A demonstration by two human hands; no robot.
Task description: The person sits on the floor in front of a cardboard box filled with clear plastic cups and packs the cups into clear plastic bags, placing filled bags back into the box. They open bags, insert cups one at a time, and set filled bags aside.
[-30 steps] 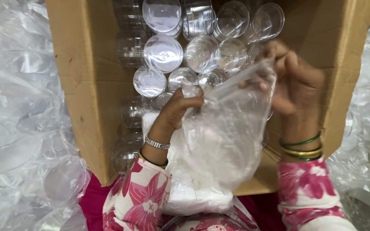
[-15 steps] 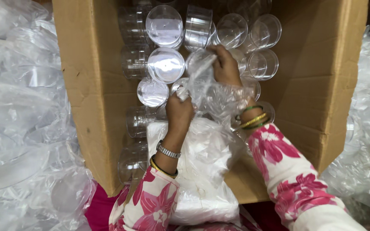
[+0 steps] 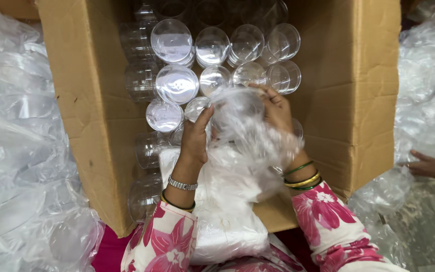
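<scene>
Inside the cardboard box (image 3: pixel 358 100), my left hand (image 3: pixel 195 141) and right hand (image 3: pixel 277 108) are both gripping the clear bag (image 3: pixel 242 131). I should be pulling gently so it is not tearing.

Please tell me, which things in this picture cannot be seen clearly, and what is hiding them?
Head view:
- Whatever the clear plastic bag holds: crumpled film blurs it.
- Right hand palm: behind the bag.
- Lower jars in the cardboard box: covered by the left hand and the white bundle.
- Another person's hand: cut off by the right edge.
</scene>
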